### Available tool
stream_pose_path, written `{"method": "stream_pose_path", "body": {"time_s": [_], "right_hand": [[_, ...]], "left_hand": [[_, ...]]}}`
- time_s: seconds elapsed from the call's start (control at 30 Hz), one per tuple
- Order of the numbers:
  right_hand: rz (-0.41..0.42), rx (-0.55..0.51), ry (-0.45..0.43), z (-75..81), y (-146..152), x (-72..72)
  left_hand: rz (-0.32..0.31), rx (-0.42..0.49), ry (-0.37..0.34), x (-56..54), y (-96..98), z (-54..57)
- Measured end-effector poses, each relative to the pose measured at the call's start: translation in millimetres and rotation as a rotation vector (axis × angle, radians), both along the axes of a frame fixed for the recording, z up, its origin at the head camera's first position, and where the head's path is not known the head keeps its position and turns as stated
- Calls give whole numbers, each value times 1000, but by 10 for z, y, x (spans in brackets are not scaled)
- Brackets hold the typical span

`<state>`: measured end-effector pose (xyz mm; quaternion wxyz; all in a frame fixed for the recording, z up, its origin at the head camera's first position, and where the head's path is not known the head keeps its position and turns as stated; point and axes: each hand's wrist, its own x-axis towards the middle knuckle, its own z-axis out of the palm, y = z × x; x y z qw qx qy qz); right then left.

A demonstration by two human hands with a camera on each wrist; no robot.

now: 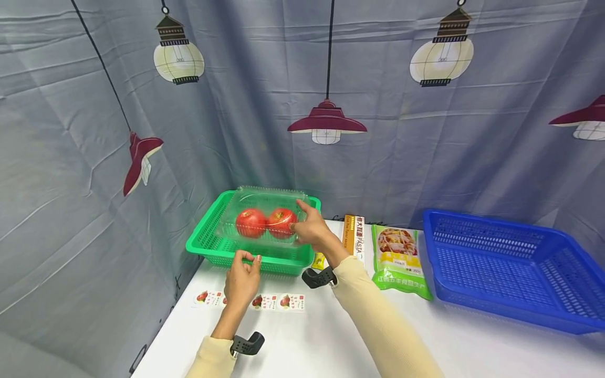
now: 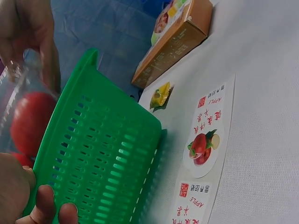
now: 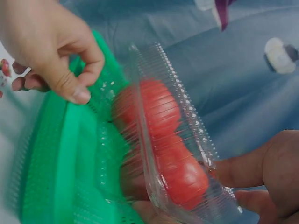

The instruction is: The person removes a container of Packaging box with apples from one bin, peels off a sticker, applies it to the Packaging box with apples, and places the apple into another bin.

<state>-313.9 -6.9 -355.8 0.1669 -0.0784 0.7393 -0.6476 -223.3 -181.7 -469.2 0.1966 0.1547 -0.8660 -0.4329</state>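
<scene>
My right hand [image 1: 312, 226] grips the right end of a clear plastic clamshell box [image 3: 189, 109], with its thumb and fingers at the edge. Inside lie two red apples, one on the left [image 1: 251, 222] and one on the right [image 1: 282, 223]. The box is tilted above a green basket [image 1: 255, 265]. Close to the basket's front rim is my left hand [image 1: 243, 278], fingers loosely bent, thumb and index tips near each other; nothing shows between them. A strip of apple labels [image 2: 201, 149] lies on the table in front of the basket, partly hidden by this hand.
Right of the basket are a pasta box [image 1: 353, 236], a small yellow packet [image 2: 160, 95] and a green food bag [image 1: 399, 260]. A blue basket [image 1: 482, 257] stands at the far right. A grey curtain [image 1: 264, 79] hangs behind the white table [image 1: 326, 336].
</scene>
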Motion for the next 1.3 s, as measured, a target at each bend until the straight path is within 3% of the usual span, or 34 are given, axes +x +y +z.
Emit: {"method": "stream_pose_path", "body": {"time_s": [0.47,0.7,0.93,1.13,1.3], "right_hand": [[63,-48,56,209,541,311],[60,-38,111,194,819,498],[50,47,181,156,1117,679],[34,86,190,103,1344,898],[22,94,169,40,1514,1066]], "left_hand": [[8,-37,22,-2,-2,-19],[36,-65,34,10,13,-30],[12,-67,33,10,11,-44],[23,-79,14,20,6,-56],[14,-89,65,9,7,-91]]}}
